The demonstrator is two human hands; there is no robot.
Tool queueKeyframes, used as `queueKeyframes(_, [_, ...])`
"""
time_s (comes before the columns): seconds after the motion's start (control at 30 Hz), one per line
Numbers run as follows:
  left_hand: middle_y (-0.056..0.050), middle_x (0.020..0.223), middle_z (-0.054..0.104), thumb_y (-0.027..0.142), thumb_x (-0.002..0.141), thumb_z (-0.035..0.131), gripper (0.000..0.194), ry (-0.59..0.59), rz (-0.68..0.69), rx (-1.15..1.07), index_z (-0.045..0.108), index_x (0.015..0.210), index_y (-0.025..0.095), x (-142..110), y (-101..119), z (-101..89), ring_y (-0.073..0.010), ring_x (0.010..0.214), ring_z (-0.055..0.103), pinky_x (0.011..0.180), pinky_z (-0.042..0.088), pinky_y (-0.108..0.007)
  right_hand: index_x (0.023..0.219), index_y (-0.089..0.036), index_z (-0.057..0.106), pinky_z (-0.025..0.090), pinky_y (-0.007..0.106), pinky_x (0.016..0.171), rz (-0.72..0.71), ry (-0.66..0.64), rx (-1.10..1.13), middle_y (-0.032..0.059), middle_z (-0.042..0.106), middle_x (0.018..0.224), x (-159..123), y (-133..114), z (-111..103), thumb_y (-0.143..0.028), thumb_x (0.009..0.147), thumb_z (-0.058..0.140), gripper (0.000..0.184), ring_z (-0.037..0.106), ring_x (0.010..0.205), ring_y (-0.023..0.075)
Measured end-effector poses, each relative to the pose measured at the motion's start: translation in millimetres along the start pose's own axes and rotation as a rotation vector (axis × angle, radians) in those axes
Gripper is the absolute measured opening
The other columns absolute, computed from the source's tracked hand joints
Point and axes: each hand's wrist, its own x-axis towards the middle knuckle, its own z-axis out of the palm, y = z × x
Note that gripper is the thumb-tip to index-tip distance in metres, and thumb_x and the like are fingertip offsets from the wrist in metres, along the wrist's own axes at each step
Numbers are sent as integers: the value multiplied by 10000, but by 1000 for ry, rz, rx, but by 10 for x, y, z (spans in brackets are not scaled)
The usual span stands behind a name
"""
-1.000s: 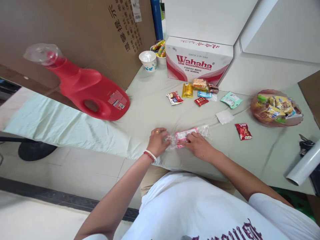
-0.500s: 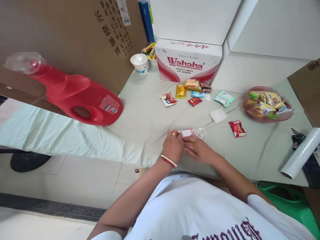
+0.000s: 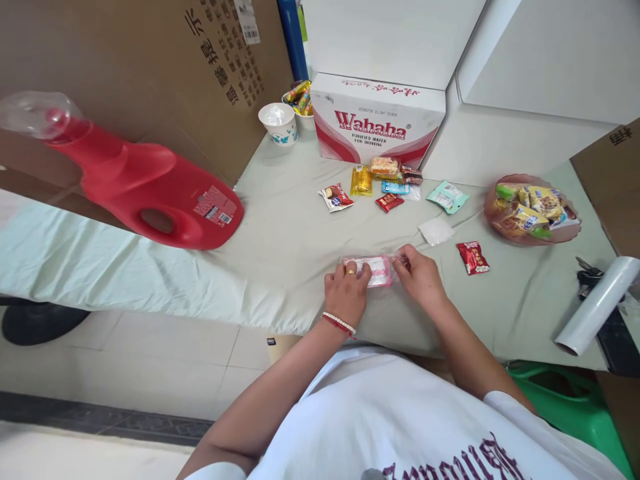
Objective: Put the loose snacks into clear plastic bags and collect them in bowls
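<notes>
A small pink snack packet [image 3: 377, 269] wrapped in clear plastic film lies on the pale green cloth [image 3: 280, 247] near the table's front edge. My left hand [image 3: 346, 292], with a ring and a bead bracelet, presses its fingers flat on the packet's left end. My right hand [image 3: 419, 277] pinches the film at the packet's right end, fingers closed on it.
A red detergent jug [image 3: 150, 193] lies on its side at left. A Wahaha box [image 3: 377, 120], a paper cup [image 3: 278, 123] and several loose snack packets [image 3: 387, 187] sit behind. A wrapped plate of snacks [image 3: 533, 210], a red packet [image 3: 472, 257] and a film roll [image 3: 597, 305] are at right.
My hands have come apart from the middle: the right hand slid to the packet's right end, the left now presses the left end. The film lies tighter round the packet.
</notes>
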Motion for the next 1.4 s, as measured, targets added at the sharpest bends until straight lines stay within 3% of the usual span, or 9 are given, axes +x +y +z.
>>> queueKeyframes(0.17, [-157,1116,645,187,984,452,335,21,46,-171,706,1200,210,50,-96,-21,-305,1098,568,817,482,-415,964,-221,614,438,299,745,-192,-168,-38,57,679,912,117,-359,251,-227,1013,436,185,621,838,208])
queueKeyframes(0.33, [-71,1008,635,187,928,504,334,88,-40,-668,704,1193,224,127,-410,67,-213,955,600,908,516,-360,1018,-213,644,486,311,798,-290,-169,35,74,641,941,76,-305,457,-236,1045,402,245,618,886,212])
queueKeyframes(0.53, [-162,1162,604,396,869,671,423,81,-285,-442,668,1225,166,188,-412,131,-365,1162,519,997,459,-515,1078,-205,666,521,326,861,-273,-140,81,90,662,999,-7,-275,475,-214,1028,431,240,642,932,212])
queueKeyframes(0.7, [-96,1049,555,291,817,694,228,119,-289,-549,629,1013,196,119,-271,70,-265,961,581,847,518,-407,1061,-218,650,543,376,867,-140,-104,184,81,698,975,-152,-337,434,-215,994,451,211,671,913,228])
queueKeyframes(0.8, [-87,1027,533,210,828,646,188,312,-161,-604,597,1010,192,1,-139,64,-233,932,581,840,533,-383,1242,-260,563,580,380,811,13,-85,538,53,711,997,-331,-338,362,-329,1004,503,255,691,878,219])
queueKeyframes(0.93, [-73,951,552,106,890,515,321,497,203,-551,610,1164,242,-158,55,136,-257,1074,580,968,500,-443,1344,-304,482,606,370,758,250,-129,1030,24,695,967,-544,-220,257,-544,997,518,423,698,879,211])
queueKeyframes(1.1, [-139,1166,578,125,806,522,633,326,555,-818,428,1425,216,-305,193,234,-285,1136,580,966,516,-499,1337,-303,506,590,361,783,365,-172,1080,21,689,966,-662,17,240,-589,898,657,545,688,877,200])
queueKeyframes(1.27, [-150,1252,540,192,831,552,573,307,421,-941,425,1389,216,-385,107,127,-292,1189,551,970,536,-480,1295,-299,544,562,326,715,340,-181,1063,23,684,970,-656,97,206,-528,838,741,548,658,797,177])
queueKeyframes(1.4, [-127,1203,574,242,861,616,412,369,183,-752,498,1255,227,-453,-336,37,-300,1178,565,1008,512,-509,1249,-266,596,514,273,630,357,49,922,-4,654,842,-571,504,-332,-444,833,734,473,595,691,144])
